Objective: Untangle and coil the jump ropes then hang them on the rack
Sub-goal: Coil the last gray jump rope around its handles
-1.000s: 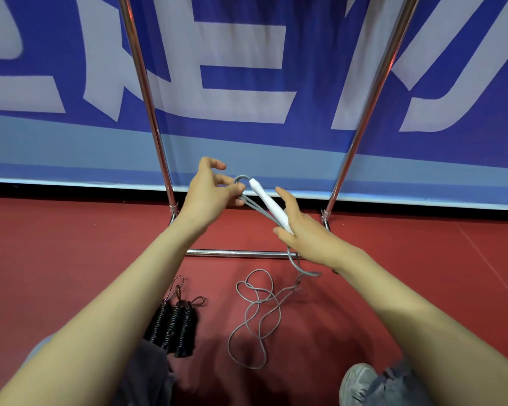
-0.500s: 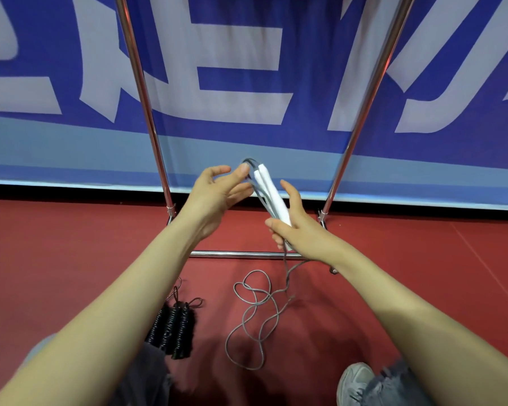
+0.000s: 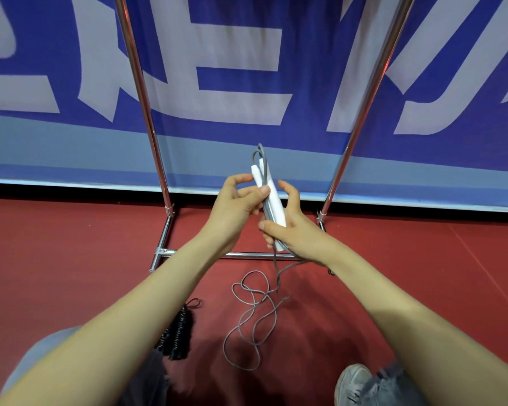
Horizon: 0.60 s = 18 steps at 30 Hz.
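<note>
The right hand (image 3: 295, 232) grips both white handles (image 3: 273, 197) upright as a core; the left hand (image 3: 235, 206) pinches the grey rope (image 3: 261, 151), seemingly to wind it.

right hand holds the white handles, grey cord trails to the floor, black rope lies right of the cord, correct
No: the head view shows the black rope lying left of the grey cord. The right hand does hold the white handles, and the cord trails to the floor.
</note>
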{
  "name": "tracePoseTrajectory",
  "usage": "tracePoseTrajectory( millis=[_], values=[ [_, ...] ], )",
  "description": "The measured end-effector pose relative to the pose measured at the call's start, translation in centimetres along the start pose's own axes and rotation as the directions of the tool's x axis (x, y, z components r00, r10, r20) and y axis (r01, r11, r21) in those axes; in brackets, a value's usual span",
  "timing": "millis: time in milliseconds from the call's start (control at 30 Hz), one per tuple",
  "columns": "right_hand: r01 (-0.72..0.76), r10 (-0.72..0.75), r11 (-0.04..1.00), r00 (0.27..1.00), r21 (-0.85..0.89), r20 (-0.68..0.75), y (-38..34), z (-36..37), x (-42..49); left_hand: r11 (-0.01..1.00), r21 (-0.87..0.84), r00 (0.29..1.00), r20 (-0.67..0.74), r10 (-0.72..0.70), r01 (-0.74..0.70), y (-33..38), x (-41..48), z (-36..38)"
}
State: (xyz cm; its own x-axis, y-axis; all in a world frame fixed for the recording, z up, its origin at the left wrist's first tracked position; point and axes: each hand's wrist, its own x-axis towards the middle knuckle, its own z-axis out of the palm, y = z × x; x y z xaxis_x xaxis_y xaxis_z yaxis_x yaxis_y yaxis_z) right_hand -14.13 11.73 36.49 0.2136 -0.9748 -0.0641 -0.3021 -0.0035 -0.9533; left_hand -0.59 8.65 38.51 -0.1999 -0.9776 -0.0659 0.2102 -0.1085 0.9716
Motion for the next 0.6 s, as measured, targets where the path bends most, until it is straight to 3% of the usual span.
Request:
tracePoseTrajectory(
  millis=[133,400,600],
  values=[
    [-0.007,0.005,0.998,0.999,0.062,0.035,0.14,-0.03,-0.04,0.992,-0.121,0.998,0.053,-0.032,0.038,0.37,-0.12,-0.05],
    [-0.004,-0.026,0.980,0.989,0.199,0.148,-0.42,-0.67,-0.32,0.988,-0.136,0.998,0.023,-0.065,0.067,0.83,-0.25,-0.22],
    [-0.045,0.015,0.974,0.991,0.223,0.137,-0.29,-0.55,-0.09,0.990,-0.128,0.998,0.027,-0.054,0.057,0.58,-0.15,-0.02]
  ],
)
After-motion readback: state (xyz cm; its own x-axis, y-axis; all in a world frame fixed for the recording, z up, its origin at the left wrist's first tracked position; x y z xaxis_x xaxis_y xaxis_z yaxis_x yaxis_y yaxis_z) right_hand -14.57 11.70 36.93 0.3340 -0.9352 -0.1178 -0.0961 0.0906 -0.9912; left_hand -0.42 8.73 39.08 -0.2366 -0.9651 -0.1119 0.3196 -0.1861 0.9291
